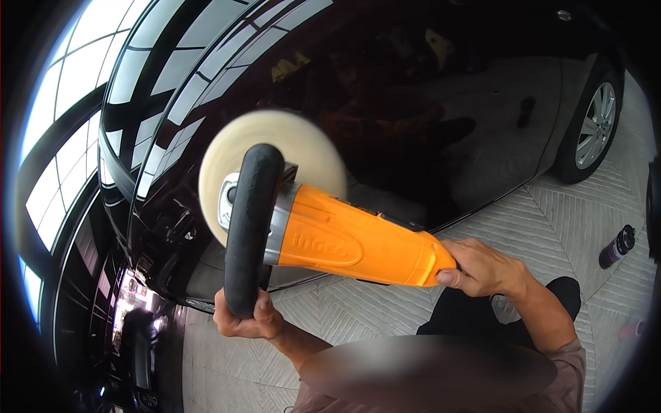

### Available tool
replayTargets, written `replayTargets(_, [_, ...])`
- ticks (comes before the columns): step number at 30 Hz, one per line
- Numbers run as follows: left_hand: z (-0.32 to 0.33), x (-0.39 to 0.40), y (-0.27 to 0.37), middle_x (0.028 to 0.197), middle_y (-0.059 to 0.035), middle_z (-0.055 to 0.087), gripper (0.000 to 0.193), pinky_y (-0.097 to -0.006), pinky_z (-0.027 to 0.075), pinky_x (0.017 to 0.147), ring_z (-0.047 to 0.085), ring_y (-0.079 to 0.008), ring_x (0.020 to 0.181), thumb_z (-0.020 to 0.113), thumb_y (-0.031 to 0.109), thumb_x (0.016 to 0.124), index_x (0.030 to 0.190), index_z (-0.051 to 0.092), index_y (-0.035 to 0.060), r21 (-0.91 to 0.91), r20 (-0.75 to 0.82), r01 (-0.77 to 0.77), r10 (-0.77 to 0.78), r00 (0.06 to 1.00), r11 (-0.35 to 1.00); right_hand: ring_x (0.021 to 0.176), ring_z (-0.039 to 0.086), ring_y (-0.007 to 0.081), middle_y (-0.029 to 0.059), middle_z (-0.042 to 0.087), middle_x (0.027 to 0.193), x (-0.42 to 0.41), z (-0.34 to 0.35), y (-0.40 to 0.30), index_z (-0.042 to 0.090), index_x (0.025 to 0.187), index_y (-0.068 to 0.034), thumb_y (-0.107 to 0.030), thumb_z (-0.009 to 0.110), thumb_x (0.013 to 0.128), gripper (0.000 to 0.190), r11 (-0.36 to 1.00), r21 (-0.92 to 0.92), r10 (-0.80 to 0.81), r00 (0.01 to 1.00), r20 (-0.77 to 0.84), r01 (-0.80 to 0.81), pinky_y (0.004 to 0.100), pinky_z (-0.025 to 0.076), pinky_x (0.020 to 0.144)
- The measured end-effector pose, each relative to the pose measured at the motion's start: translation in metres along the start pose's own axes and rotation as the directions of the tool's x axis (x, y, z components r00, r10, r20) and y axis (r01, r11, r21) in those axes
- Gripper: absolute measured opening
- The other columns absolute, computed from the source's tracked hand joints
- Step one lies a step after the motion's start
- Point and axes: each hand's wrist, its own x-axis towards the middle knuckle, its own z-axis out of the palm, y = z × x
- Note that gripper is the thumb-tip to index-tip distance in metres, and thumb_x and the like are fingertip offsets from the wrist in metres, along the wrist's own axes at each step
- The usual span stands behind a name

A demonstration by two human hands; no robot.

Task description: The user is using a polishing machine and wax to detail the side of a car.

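An orange Ingco rotary polisher (356, 240) lies across the middle of the view, its round cream pad (294, 139) against or just off the glossy dark door panel of a car (403, 170). The pad looks blurred. My left hand (248, 317) grips the lower end of the polisher's black loop handle (253, 227). At the rear end of the orange body, my right hand (477, 268) is closed around the grip; the fingers behind it are partly hidden. Window and ceiling-light reflections show on the car at the upper left.
A car wheel (594, 126) stands at the upper right. On the patterned tile floor (547, 217), a dark bottle (617, 247) and a pinkish object (631, 330) are at the right. Another vehicle (142, 361) appears at the lower left. My dark-clothed knees are below the polisher.
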Motion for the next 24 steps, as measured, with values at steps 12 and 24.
replayTargets(12, [0.043, -0.008, 0.026, 0.055, -0.0077, 0.054, 0.033, -0.0277, 0.043, 0.05, 0.054, -0.0182, 0.048, 0.074, 0.025, 0.055, 0.068, 0.058, -0.0011, -0.107, 0.197, -0.072, 0.092, 0.976, 0.992, 0.069, 0.06, 0.0323, 0.0176, 0.059, 0.077, -0.039, -0.017, 0.013, 0.053, 0.104, 0.004, -0.058, 0.041, 0.095, 0.064, 0.998, -0.053, 0.029, 0.987, -0.159, -0.038, 0.0405, 0.049, 0.064])
replayTargets(24, [0.024, -0.017, 0.057, 0.05, -0.0007, 0.049, 0.036, -0.0249, 0.039, 0.046, 0.049, -0.0152, 0.041, 0.081, 0.03, 0.06, 0.066, 0.058, 0.003, -0.172, 0.386, -0.455, 0.485, 0.785, 0.874, 0.087, 0.066, 0.0293, 0.0166, 0.065, 0.098, -0.09, 0.11, 0.051, 0.054, 0.117, 0.002, -0.033, 0.084, 0.068, 0.068, 0.966, 0.1, 0.247, 0.966, -0.07, -0.24, 0.0354, 0.052, 0.079])
